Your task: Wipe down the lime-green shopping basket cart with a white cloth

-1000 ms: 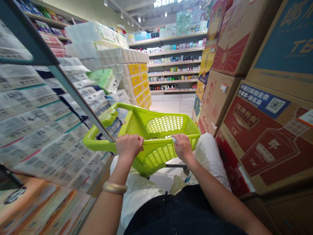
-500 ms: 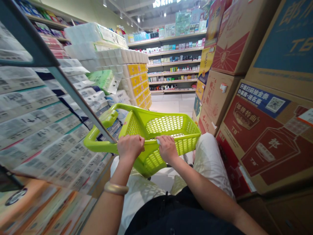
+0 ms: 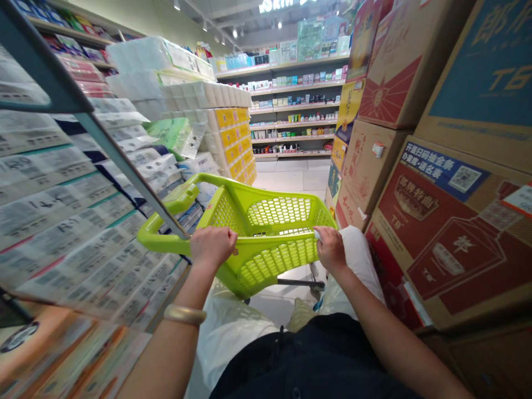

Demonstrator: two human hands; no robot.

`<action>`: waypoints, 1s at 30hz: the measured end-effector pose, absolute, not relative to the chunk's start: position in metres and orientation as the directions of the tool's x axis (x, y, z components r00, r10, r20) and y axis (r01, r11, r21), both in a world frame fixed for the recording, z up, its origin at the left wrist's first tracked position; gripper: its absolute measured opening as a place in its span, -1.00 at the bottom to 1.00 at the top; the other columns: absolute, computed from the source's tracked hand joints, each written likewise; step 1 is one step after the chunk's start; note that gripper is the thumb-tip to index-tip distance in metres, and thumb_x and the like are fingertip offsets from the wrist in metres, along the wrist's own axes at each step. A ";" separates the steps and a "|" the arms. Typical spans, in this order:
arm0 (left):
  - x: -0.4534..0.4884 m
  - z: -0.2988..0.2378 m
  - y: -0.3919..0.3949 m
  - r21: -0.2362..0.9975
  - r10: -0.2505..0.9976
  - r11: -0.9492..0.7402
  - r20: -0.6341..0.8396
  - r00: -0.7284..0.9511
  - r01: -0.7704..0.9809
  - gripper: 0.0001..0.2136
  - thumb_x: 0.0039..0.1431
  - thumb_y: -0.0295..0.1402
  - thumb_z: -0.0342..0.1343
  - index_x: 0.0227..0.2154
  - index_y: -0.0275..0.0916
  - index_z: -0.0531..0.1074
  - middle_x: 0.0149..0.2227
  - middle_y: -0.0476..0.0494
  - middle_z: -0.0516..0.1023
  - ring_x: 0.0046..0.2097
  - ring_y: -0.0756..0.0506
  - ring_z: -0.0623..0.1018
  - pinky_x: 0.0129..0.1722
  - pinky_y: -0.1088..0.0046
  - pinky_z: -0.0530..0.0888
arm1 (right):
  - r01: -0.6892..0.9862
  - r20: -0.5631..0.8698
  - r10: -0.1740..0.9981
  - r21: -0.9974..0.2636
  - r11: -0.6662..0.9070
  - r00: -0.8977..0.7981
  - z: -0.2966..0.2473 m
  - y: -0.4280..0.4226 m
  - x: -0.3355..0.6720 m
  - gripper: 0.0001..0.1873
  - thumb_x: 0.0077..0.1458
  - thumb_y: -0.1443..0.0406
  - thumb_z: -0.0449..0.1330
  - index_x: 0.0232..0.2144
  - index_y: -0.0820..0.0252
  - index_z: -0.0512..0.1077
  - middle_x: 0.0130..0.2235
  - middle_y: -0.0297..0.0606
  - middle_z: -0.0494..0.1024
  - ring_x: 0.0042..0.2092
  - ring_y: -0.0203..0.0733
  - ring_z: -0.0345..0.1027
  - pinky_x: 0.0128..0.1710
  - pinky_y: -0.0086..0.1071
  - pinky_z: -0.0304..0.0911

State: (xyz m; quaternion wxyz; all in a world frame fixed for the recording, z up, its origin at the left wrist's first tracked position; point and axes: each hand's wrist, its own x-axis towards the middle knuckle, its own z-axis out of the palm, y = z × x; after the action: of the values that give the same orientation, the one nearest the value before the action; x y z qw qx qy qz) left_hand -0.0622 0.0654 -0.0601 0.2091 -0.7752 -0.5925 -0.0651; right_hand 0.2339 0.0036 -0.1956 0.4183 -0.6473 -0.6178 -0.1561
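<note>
A lime-green plastic shopping cart basket (image 3: 266, 271) with grid-like holes stands sideways before me, and no goods show inside it. My left hand (image 3: 213, 245) is closed over its near rim, close to the handle end. Farther right on the same rim, my right hand (image 3: 331, 249) presses a small white piece of cloth or tissue (image 3: 317, 235), which is mostly hidden by the fingers. The cart's looped handle (image 3: 162, 233) points left. Part of a wheel (image 3: 317, 286) and a dark bar show below the basket.
Packs of tissue paper (image 3: 62, 210) are stacked on the left, beside a grey metal post (image 3: 133, 174). Large cardboard cartons (image 3: 453, 221) rise close on the right. Shelves of small boxes and bottles (image 3: 299, 122) stand behind, across a pale tiled floor (image 3: 286, 174).
My right hand has slid right along the near rim with the white piece, from the middle to near the far end. My left hand stays on the rim, shifted slightly left in view.
</note>
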 end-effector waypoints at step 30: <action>-0.007 -0.095 0.068 -0.180 0.877 -0.392 0.224 0.426 0.902 -0.49 0.26 -0.27 -0.27 -0.38 -0.30 0.63 -0.32 -0.36 0.66 -0.19 -0.28 0.60 -0.15 0.16 0.29 | 0.865 0.884 0.466 -0.248 0.436 0.019 -0.213 -0.015 0.190 -0.62 0.13 0.49 0.13 -0.06 0.06 0.53 -0.16 -0.18 0.54 -0.05 -0.11 0.39 -0.02 -0.20 0.33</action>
State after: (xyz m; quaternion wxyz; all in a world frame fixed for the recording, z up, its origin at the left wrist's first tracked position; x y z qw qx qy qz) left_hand -0.0069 0.0680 -0.0951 0.1380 -0.8329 -0.5339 -0.0463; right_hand 0.1902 -0.0150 -0.2131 0.5147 -0.4946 -0.6730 -0.1936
